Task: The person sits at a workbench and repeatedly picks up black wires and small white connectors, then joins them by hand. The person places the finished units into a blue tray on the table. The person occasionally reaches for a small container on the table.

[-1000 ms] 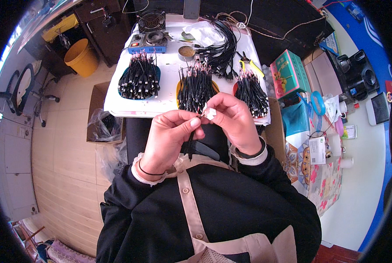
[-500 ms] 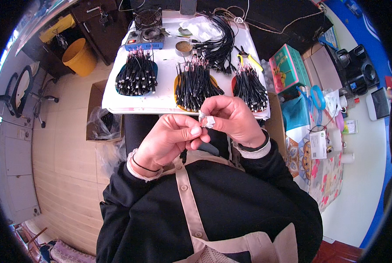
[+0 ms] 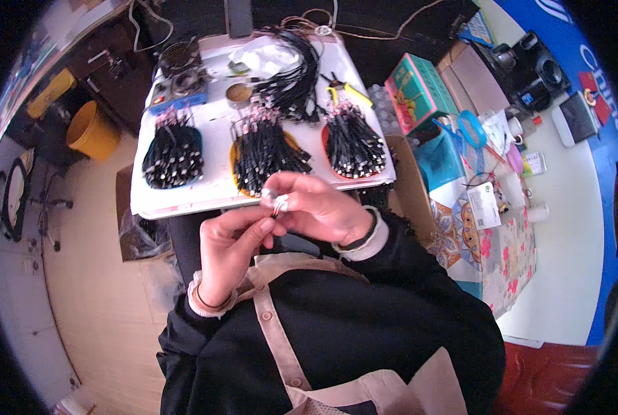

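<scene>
My left hand (image 3: 234,247) is closed in a pinch on a thin black cable (image 3: 274,216), with little of it showing. My right hand (image 3: 321,213) meets it from the other side, its thumb and forefinger closed at the cable's fine reddish wire ends. White wrapping (image 3: 281,203) covers the right thumb tip and partly hides these wires. Just beyond my hands, on a white table (image 3: 216,173), lie three bundles of short black cables with pinkish wire ends: a left bundle (image 3: 173,155), a middle bundle (image 3: 262,155) and a right bundle (image 3: 354,144).
At the table's back stand a blue hotplate (image 3: 178,97) and a small round tin (image 3: 239,93). Nearby lie loose black cables (image 3: 292,83) and yellow-handled pliers (image 3: 350,91). To the right are a green-and-pink box (image 3: 419,97) and a cardboard box (image 3: 413,190); a yellow bin (image 3: 93,131) stands left.
The whole view has shifted, so the table and my hands appear further left and slightly tilted. Both hands remain together at the cable, with the fingers slightly rearranged.
</scene>
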### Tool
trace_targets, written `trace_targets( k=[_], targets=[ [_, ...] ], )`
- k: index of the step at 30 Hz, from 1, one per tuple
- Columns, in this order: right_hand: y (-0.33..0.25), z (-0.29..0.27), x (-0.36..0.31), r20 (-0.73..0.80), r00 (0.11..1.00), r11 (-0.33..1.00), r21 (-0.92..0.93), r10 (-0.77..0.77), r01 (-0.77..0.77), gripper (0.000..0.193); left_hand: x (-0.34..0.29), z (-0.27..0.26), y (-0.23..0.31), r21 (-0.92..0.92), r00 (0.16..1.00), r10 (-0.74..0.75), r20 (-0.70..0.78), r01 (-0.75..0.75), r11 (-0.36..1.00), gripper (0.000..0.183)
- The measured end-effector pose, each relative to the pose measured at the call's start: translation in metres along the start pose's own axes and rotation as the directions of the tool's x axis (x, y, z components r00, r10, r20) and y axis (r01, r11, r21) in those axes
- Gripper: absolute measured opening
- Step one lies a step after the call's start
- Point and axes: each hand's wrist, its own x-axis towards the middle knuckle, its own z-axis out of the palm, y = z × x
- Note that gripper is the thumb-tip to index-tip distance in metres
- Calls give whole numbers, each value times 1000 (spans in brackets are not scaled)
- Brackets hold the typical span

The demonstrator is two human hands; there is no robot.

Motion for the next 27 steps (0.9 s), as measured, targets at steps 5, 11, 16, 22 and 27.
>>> trace_targets(
  k=[5, 11, 16, 22, 27],
  targets=[
    [-9, -23, -7, -94, 995, 966, -257, -16, -9, 26, 12, 5, -12, -85, 1000, -11, 16, 12, 996, 13],
    [-101, -103, -25, -147, 594, -44, -955, -791, -294, 20, 23, 4, -18, -87, 999, -10, 46, 14, 996, 11],
    [-114, -141, -8, -166, 633, -205, -858, -756, -471, 19, 26, 10, -25, -165, 998, -45, 54, 53, 985, 11],
    [-105, -146, 5, -197, 626, -192, -846, -754, -498, 21, 21, 5, -25, -174, 998, -46, 45, 53, 983, 11],
    [-115, -147, -4, -299, 611, -12, -892, -733, -451, 21, 18, 3, -25, -235, 998, -51, 33, 57, 970, 11]
  ],
)
